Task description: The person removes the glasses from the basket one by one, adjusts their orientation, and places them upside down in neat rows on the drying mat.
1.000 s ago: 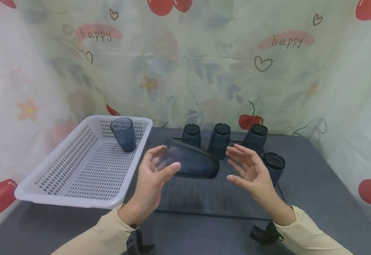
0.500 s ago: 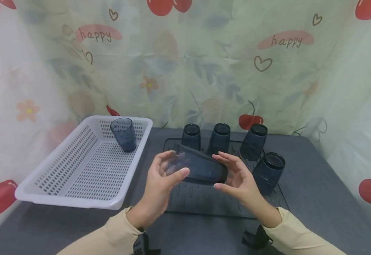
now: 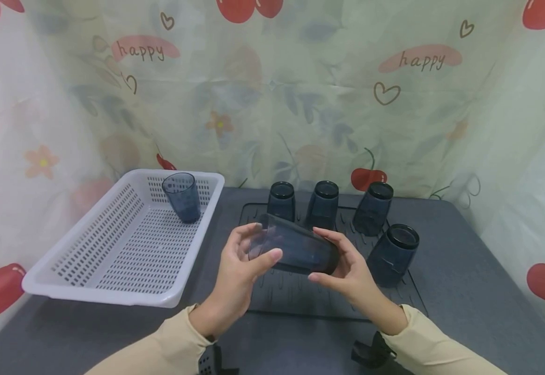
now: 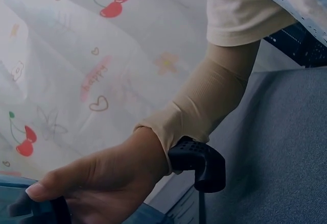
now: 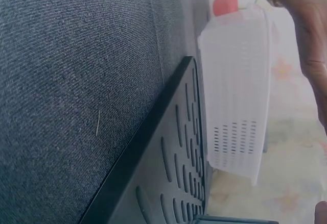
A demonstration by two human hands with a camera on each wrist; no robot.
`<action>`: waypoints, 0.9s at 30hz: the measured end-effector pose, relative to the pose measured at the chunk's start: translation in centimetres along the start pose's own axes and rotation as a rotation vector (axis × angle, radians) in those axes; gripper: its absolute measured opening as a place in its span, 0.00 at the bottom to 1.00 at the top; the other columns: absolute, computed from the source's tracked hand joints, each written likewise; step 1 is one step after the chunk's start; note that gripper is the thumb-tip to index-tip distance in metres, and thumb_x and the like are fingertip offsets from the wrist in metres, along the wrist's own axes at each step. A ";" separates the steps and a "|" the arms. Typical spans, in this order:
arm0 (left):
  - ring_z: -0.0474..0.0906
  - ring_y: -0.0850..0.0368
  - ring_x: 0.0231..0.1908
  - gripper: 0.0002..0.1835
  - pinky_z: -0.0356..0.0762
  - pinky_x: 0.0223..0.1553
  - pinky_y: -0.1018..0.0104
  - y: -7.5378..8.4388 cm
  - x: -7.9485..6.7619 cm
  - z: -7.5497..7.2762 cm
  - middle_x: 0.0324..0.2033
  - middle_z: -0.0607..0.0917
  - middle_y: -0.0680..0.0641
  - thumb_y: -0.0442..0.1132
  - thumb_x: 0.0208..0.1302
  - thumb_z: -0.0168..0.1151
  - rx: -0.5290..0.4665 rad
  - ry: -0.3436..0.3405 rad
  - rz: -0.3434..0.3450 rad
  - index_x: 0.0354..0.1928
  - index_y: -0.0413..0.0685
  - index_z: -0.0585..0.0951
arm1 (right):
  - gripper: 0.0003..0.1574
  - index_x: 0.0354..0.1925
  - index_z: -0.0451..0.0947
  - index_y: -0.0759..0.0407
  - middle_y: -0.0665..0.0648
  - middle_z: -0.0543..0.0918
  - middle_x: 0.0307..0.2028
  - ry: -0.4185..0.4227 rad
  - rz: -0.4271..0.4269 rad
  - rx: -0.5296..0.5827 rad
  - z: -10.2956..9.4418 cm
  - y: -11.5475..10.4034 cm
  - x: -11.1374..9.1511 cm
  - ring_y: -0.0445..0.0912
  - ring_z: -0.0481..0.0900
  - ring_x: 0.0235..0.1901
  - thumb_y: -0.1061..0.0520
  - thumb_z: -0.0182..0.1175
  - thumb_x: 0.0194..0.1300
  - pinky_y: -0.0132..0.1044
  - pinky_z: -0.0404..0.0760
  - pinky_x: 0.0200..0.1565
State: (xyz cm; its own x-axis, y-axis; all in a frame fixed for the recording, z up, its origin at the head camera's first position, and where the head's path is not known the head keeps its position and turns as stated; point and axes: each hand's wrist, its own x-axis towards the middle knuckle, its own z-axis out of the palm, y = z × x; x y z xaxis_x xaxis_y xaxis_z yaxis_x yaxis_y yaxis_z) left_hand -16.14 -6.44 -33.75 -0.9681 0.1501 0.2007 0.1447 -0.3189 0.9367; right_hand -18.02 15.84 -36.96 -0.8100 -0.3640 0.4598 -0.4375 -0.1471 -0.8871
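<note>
A dark blue-grey drinking glass (image 3: 295,246) is held in the air on its side, tilted, its mouth to the left and its base to the right and lower. My left hand (image 3: 237,273) grips it at the mouth end, thumb in front. Round the base end my right hand (image 3: 353,277) holds it between thumb and fingers. Below and behind lies a black drying tray (image 3: 309,297) with raised ribs. Upside-down glasses stand at its back and right side, among them one glass (image 3: 392,255) beside my right hand.
To the left sits a white perforated basket (image 3: 108,299) with one glass (image 3: 183,200) upright, leaning slightly, in its back right corner. A grey cloth (image 3: 469,291) covers the table. A patterned curtain (image 3: 272,104) closes off the back and sides.
Both hands and the glass have moved slightly right and down. My right hand came in from the right, fingers open, and now holds the base end of the glass.
</note>
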 end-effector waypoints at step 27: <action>0.75 0.53 0.57 0.35 0.73 0.56 0.61 0.0 0.5 -1.4 0.59 0.74 0.40 0.41 0.58 0.67 0.148 -0.180 -0.190 0.65 0.42 0.63 | 0.42 0.61 0.67 0.65 0.55 0.74 0.56 0.106 -0.093 -0.082 -1.1 -2.0 -0.2 0.44 0.74 0.51 0.78 0.66 0.47 0.34 0.84 0.45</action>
State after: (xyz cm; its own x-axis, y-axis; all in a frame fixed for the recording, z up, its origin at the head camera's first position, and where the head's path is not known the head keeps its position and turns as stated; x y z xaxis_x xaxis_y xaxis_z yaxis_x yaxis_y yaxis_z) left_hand -16.89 -7.64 -34.09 -0.9308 0.3618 0.0527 0.0050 -0.1314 0.9913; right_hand -17.43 17.26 -35.27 -0.7994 -0.2531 0.5449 -0.5389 -0.0988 -0.8365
